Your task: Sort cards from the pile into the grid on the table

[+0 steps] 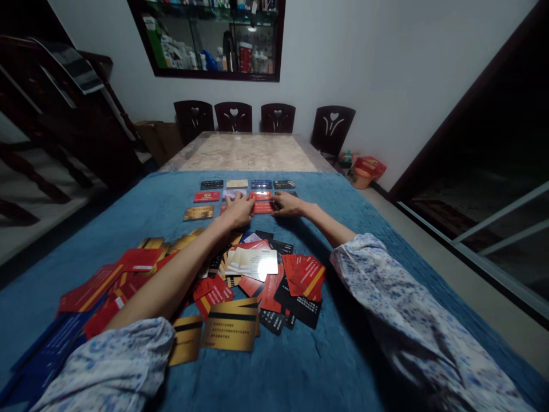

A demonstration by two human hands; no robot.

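Both my hands reach to the rows of plastic cards on the blue cloth. Between them lies a red card [263, 208], in the row nearest me. My left hand [240, 209] has curled fingers at its left edge. Thumb and fingers of my right hand [288, 204] close on its right edge. Another red card [261, 195] lies just beyond. My left hand partly covers a pale purple card [231, 193] and a red one beneath it. Left of them are a gold card [199, 213] and a red card [206, 197].
The far row holds a black card [211, 185], a cream card [237, 183], a blue card [261, 184] and another black card [284, 184]. Nearer me, loose cards spread under my left forearm, including white cards [253, 262], gold cards [230, 329] and blue cards [55, 343].
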